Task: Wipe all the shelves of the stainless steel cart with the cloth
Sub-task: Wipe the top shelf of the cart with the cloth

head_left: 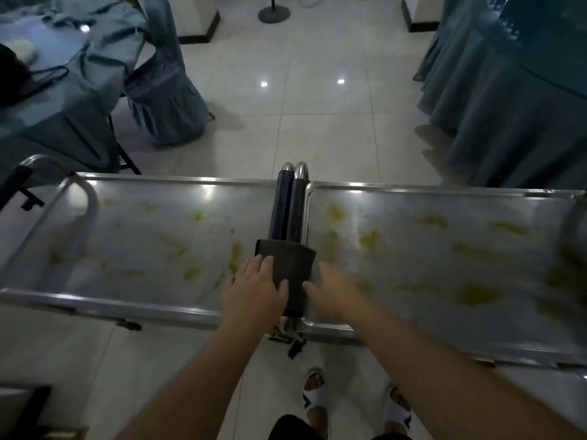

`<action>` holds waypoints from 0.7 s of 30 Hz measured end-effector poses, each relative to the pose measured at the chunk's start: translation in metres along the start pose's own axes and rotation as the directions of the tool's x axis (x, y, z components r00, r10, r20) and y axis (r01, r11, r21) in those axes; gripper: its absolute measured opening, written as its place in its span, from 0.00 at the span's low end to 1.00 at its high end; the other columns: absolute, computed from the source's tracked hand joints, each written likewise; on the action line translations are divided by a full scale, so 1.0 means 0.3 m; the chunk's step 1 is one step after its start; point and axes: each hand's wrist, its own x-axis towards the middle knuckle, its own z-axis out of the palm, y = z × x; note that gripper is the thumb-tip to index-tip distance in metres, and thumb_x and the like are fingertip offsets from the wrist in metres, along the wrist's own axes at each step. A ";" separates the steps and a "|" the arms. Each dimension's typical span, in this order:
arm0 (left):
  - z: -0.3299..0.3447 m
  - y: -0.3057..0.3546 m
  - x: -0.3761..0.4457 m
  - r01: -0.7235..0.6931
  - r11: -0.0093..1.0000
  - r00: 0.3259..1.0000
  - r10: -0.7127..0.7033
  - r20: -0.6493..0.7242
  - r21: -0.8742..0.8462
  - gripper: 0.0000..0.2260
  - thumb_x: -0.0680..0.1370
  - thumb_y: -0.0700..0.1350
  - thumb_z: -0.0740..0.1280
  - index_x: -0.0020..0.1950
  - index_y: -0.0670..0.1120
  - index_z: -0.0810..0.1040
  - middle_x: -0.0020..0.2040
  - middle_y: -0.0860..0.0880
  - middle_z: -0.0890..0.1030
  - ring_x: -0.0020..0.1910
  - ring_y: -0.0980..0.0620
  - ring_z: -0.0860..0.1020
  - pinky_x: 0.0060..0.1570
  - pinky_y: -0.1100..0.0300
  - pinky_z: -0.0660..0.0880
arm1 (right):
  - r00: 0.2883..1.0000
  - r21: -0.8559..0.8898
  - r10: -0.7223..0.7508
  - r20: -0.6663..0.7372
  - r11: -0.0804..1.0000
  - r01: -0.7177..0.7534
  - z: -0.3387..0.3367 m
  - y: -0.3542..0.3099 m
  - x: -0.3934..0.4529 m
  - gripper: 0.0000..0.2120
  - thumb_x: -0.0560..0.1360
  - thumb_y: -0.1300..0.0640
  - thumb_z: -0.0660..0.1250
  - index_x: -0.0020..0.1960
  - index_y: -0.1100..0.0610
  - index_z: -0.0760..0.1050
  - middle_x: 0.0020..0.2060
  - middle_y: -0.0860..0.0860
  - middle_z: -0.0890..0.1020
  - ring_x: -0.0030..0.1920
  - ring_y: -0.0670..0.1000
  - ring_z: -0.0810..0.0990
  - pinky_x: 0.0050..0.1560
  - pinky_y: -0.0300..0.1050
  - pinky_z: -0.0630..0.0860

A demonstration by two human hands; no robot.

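Here two steel carts stand side by side, the left shelf (136, 236) and right shelf (444, 249) both smeared yellow. Between them, one dark cloth (290, 268) drapes two handles (287, 208); the left hand (254, 290) and right hand (333, 293) rest on it, fingers relaxed.

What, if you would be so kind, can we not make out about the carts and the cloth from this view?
- Lower shelves: hidden beneath the top shelves in the head view.
- Right cart's far end: motion-blurred and cut off by the frame edge.
- Cloth: its sides are covered by the left hand and right hand.
- Handles: their near ends lie under the cloth.
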 end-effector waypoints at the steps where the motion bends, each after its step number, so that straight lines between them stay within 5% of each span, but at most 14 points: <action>1: -0.001 -0.023 -0.004 0.015 1.000 1.000 -0.015 0.015 -0.008 0.31 0.82 0.64 0.57 0.82 0.52 0.61 0.80 0.49 0.68 0.78 0.48 0.66 0.75 0.44 0.67 | 0.997 0.114 0.065 0.052 0.991 -0.070 0.021 -0.013 0.018 0.30 0.82 0.40 0.63 0.77 0.55 0.63 0.72 0.58 0.74 0.69 0.60 0.74 0.61 0.51 0.72; 4: 0.014 -0.090 -0.017 0.038 0.999 0.999 -0.038 -0.003 -0.004 0.30 0.83 0.64 0.57 0.82 0.53 0.61 0.80 0.50 0.68 0.78 0.48 0.66 0.74 0.45 0.67 | 0.967 0.412 0.163 0.194 0.881 -0.231 0.076 -0.049 0.045 0.29 0.83 0.46 0.65 0.79 0.56 0.61 0.71 0.59 0.75 0.67 0.61 0.76 0.58 0.48 0.74; 9: 0.027 -0.148 -0.042 0.026 1.000 1.000 -0.026 0.018 0.016 0.28 0.83 0.63 0.58 0.81 0.52 0.63 0.79 0.50 0.69 0.78 0.49 0.66 0.72 0.47 0.67 | 0.944 0.811 0.225 0.242 0.488 -0.324 0.131 -0.066 0.084 0.21 0.75 0.61 0.70 0.67 0.57 0.72 0.60 0.62 0.81 0.58 0.66 0.82 0.60 0.69 0.80; 13: 0.029 -0.156 -0.024 -0.013 1.000 1.000 0.013 0.021 -0.001 0.27 0.83 0.61 0.59 0.80 0.53 0.64 0.77 0.51 0.71 0.76 0.49 0.68 0.73 0.47 0.68 | 0.948 0.826 0.274 0.163 0.488 -0.283 0.103 -0.029 0.082 0.19 0.72 0.62 0.77 0.60 0.55 0.76 0.54 0.57 0.85 0.51 0.60 0.86 0.50 0.59 0.85; 21: -0.028 -0.083 0.105 -0.110 0.993 0.994 0.109 -0.025 -0.041 0.24 0.83 0.59 0.59 0.76 0.51 0.69 0.69 0.49 0.77 0.65 0.47 0.77 0.63 0.46 0.76 | 0.974 0.916 0.195 0.113 0.360 -0.178 -0.052 0.040 -0.037 0.12 0.78 0.67 0.67 0.60 0.59 0.79 0.47 0.58 0.88 0.45 0.59 0.88 0.38 0.50 0.84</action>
